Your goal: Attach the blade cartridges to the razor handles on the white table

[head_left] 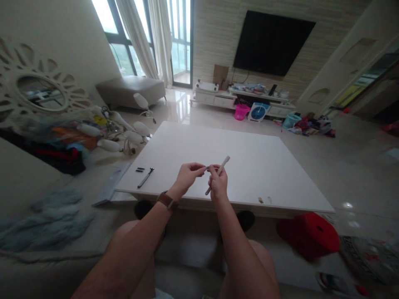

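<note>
My right hand [218, 182] is closed around a slim white pen-like tool [223, 162] that slants up to the right above the white table [249, 166]. My left hand [188, 174] pinches a tiny dark part [207, 167] right beside the right hand's fingers, at the tool. A brown watch strap [167, 201] sits on my left wrist. Both hands hover over the near edge of the table.
A dark tool [145, 178] and two small black pieces [140, 169] lie on the table's left end. Small bits [260, 200] rest near the front edge. A red stool [308, 234] stands at right; clutter and white lamp shades [124, 133] at left.
</note>
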The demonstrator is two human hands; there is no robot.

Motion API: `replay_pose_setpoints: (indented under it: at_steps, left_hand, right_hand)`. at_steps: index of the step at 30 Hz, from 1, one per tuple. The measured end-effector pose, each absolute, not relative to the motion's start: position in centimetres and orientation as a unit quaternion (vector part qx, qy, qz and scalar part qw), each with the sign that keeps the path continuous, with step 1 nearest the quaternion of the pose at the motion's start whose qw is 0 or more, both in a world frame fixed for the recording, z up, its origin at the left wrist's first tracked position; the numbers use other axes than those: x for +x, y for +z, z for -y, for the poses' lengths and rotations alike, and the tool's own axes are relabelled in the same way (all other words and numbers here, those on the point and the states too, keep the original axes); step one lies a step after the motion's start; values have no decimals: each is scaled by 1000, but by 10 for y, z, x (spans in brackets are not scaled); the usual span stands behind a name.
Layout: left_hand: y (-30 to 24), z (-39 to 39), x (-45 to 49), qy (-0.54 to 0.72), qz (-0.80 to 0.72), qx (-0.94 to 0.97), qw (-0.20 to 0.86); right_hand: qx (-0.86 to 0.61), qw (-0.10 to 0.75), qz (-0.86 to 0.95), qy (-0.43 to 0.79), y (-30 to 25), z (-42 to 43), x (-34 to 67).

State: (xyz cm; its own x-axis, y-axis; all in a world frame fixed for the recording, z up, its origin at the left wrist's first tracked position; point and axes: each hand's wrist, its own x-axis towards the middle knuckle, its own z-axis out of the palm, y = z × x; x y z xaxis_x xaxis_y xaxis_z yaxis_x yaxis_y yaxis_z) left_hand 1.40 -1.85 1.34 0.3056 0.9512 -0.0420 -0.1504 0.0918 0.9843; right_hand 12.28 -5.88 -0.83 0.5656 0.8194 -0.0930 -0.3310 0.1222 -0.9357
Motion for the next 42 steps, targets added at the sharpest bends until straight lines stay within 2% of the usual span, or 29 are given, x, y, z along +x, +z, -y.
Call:
replay_pose_setpoints:
  at_steps: [6,16,21,27,31,36,40,42]
  left_hand:
    - [8,8,14,535,-398,388,636]
    - [7,10,11,540,-397,380,638]
    - [10,9,11,536,-414,398,619]
    - [12,9,11,535,-411,393,624]
    - [11,10,10,534,-416,397,620]
    - [11,9,9,532,-417,404,617]
    - [12,10,10,532,-424,399,614]
    - [14,11,10,516,-424,417,617]
  right_hand:
    - [-520,721,269,370,-7,59,122]
    - [-577,602,439,335,-6,70,112]
    - [-627,645,365,240,0,69,120]
    - [-615,596,439,272,2,71,120]
    - [-644,627,378,224,2,71,121]
    - [-602,604,425,305,2,72,121]
    - [-647,638,352,224,-1,70,125]
    - [-631,658,342,228,-2,68,127]
